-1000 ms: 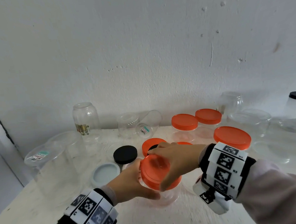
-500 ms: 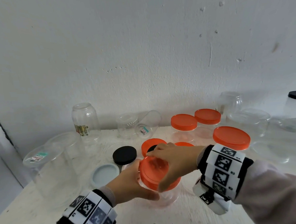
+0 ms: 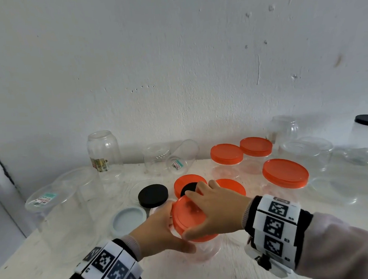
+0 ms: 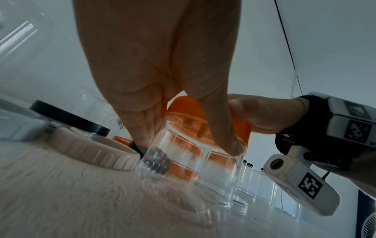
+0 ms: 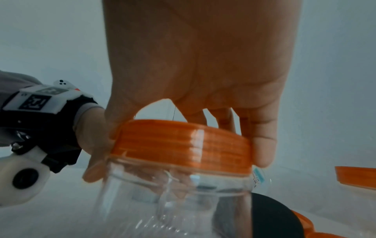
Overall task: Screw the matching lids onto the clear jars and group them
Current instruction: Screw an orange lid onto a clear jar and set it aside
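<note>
6 orange lids (image 3: pixel 285 172), 3 black lids (image 3: pixel 153 195), 1 pale grey lid (image 3: pixel 128 219); clear jars (image 3: pixel 104 153) overlap, count unclear.

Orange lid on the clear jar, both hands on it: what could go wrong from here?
1. The orange lid looks tilted on the clear jar in the right wrist view; the right hand may cross-thread it.
2. The left hand grips only the jar's upper wall, so the jar could spin or tip.
3. The black lid and loose orange lid sit close behind; a slip could knock them.
</note>
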